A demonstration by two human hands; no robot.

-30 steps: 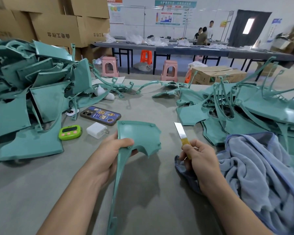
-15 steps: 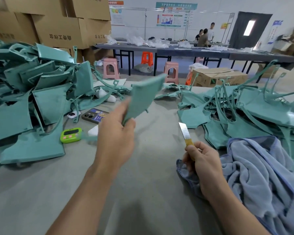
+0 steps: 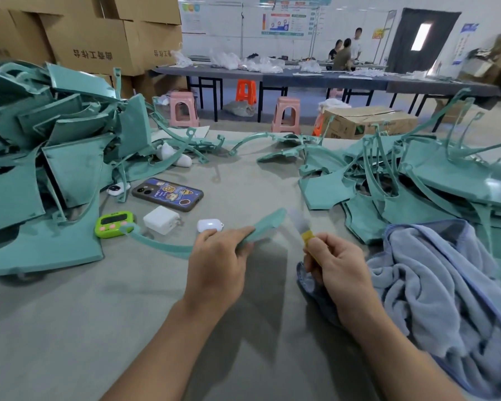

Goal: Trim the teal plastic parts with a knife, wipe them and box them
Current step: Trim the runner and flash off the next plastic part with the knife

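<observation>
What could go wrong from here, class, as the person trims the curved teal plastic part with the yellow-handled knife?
1. The yellow-handled knife in the right hand points its blade close to the left hand gripping the curved teal plastic part; a slip could cut fingers.
2. That part's thin arm ends beside the green plastic timer; turning it might knock the timer.

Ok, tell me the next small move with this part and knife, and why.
Probably lay the knife against the edge of the teal part and start shaving. The left hand grips the part edge-on, the right hand grips the yellow handle, and the blurred blade sits beside the part's end.
</observation>
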